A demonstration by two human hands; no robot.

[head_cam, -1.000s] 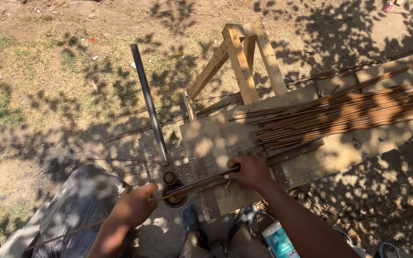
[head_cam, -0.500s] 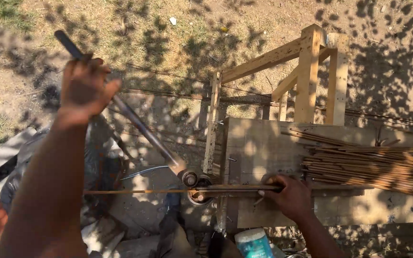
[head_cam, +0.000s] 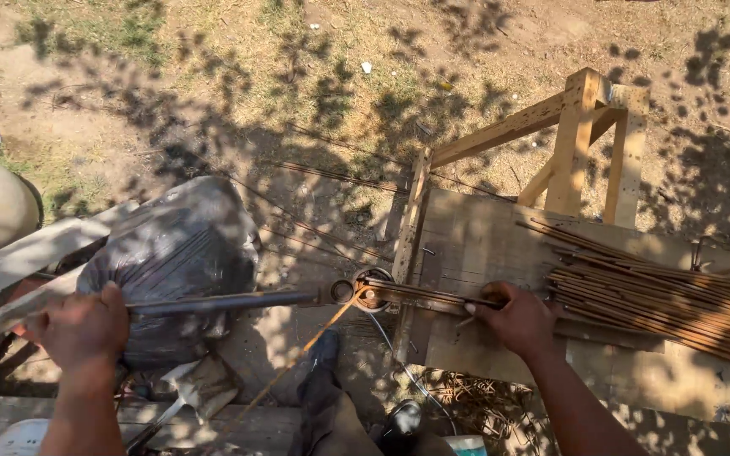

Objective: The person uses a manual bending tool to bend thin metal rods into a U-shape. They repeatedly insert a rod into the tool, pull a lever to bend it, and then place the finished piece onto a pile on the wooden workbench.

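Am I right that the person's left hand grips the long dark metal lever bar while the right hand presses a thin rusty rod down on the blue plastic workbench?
Not quite: the workbench is bare pale wood, not blue plastic, as the head view shows. The rest stands: the left hand grips the long dark metal lever bar, and the right hand presses a thin rusty rod down on the bench.

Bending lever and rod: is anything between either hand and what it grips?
Nothing visible. The left hand is closed directly on the dark lever pipe, and the right hand presses the thin rusty rod onto the wooden bench.
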